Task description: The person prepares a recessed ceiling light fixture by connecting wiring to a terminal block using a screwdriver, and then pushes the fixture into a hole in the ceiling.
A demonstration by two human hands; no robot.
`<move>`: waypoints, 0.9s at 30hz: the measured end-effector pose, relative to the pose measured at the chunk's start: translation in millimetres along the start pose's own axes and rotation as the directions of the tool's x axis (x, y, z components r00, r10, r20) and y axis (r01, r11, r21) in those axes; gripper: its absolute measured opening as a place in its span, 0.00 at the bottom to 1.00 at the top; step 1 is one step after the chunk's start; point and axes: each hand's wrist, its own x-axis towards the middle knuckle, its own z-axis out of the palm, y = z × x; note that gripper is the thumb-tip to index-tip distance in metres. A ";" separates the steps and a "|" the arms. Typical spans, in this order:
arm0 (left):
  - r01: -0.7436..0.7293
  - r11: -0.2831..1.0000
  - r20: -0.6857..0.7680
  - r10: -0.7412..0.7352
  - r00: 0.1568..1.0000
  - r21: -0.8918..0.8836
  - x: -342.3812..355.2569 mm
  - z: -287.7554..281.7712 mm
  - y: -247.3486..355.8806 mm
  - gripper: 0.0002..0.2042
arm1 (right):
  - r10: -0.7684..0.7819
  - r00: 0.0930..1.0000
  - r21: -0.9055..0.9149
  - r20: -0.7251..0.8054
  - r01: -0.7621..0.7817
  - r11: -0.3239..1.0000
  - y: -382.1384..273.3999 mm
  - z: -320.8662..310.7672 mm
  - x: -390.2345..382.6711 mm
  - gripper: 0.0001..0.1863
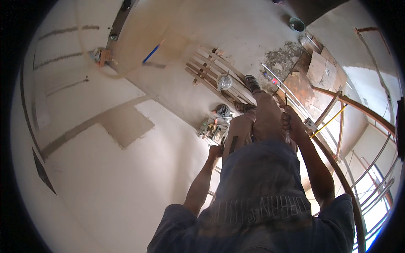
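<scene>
In my right hand (287,119), fingers wrapped round it, is what looks like a screwdriver (288,136). Its pale, clear-looking handle shows below the fist and a thin dark shaft sticks out above. That hand is close to my right thigh. My left hand (215,151) is closed beside my left leg, next to a small dark shape; what it grips is hidden. Past that hand, on the floor, lies a pile of tools and a dark bag (222,111). My legs, in brown trousers, stretch away between the hands.
Near my shoes are a wooden slat pallet (206,67) and a metal bucket (224,82). Boards (322,69) and rubble (283,58) lie at the far right. A curved railing (367,107) bounds the right side. The white wall (147,168) has chased grooves. Farther off stands a green bucket (296,24).
</scene>
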 end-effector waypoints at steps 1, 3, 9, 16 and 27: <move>-0.207 0.867 0.015 0.225 0.974 0.454 20.9 2.7 -24.6 0.20 | 0.016 1.000 0.022 0.000 -0.016 1.000 1.4 -2.3 11.0 0.14; 0.074 0.995 -0.141 -0.064 0.988 0.068 31.1 -5.9 -17.1 0.20 | 0.032 0.998 0.132 -0.055 -0.025 0.991 15.2 -10.5 33.4 0.12; -0.018 0.984 -0.163 0.047 0.986 0.176 113.6 -94.0 66.9 0.15 | 0.090 0.994 0.255 -0.063 -0.072 0.964 47.3 11.1 101.5 0.07; -0.180 0.852 -0.263 0.343 0.902 0.492 329.9 -90.7 155.9 0.17 | 0.297 0.955 0.327 0.016 -0.285 0.901 132.0 -7.1 213.3 0.12; -0.072 0.819 -0.427 0.369 0.826 0.569 541.2 -71.2 180.1 0.33 | 0.242 0.957 0.144 0.163 -0.265 0.953 121.7 -42.6 226.2 0.12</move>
